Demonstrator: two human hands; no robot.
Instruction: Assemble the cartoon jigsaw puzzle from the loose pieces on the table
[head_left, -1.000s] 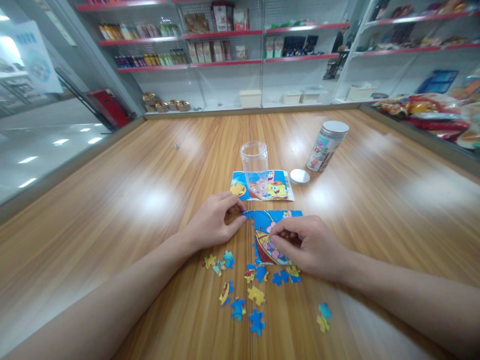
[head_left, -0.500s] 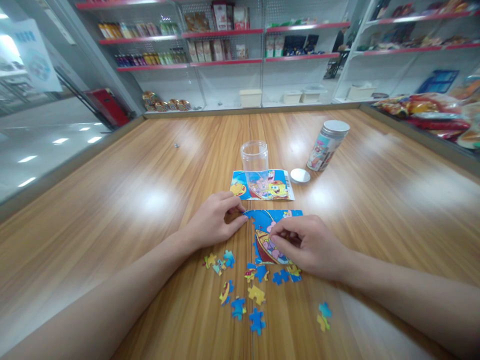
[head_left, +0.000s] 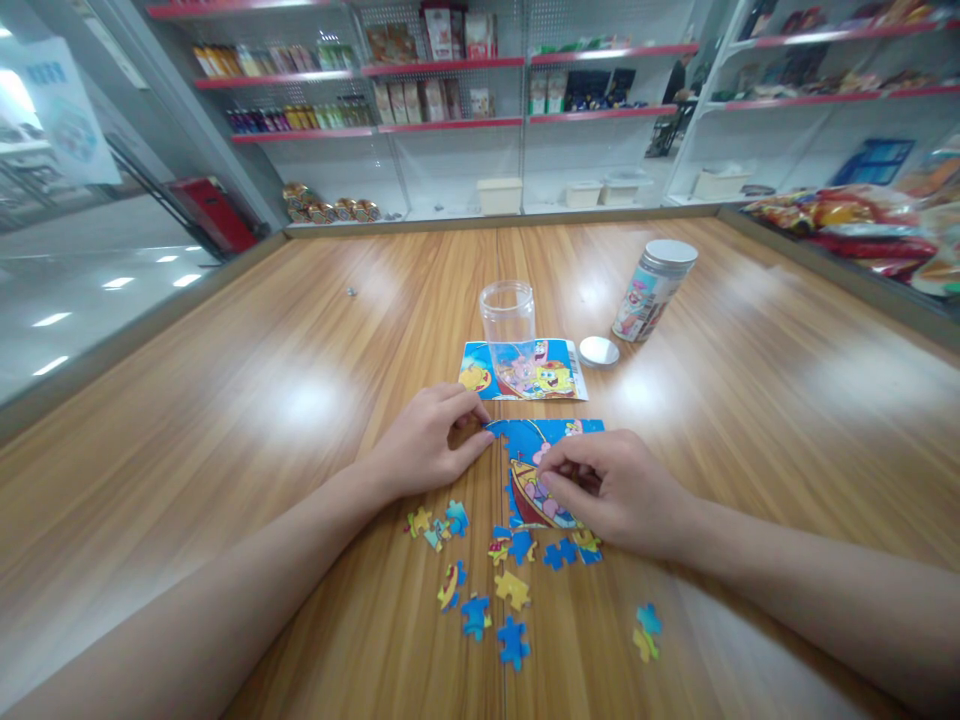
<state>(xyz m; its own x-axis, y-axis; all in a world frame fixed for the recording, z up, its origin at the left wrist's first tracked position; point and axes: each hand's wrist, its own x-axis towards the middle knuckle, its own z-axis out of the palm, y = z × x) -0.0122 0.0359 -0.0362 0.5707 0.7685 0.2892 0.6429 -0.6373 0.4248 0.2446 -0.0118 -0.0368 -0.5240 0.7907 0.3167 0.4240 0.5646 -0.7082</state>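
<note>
Loose pieces (head_left: 514,643): scattered at 6 o'clock of the puzzle, some touching its lower edge. A pair (head_left: 646,632) lies apart at 4 o'clock.
Left hand (head_left: 427,445): at 9 o'clock, its grip closed, thumb and forefinger pinching the puzzle's upper left corner.
Right hand (head_left: 622,495): lying on the puzzle's right half, fingertips bunched on the picture. I cannot tell if a piece is in the grip.
Part-built puzzle (head_left: 541,432): flat at mid-tabletop, its top edge straight.
Picture card (head_left: 523,370): just beyond, at 12 o'clock, a narrow gap between them.
Clear jar (head_left: 508,310): upright and open, on the card's far edge.
Lid (head_left: 599,351): just beside the card's right edge.
Canister (head_left: 654,290): capped, at 1 o'clock.
Tabletop (head_left: 300,400): bare wood from 9 to 11 o'clock and at 3.
</note>
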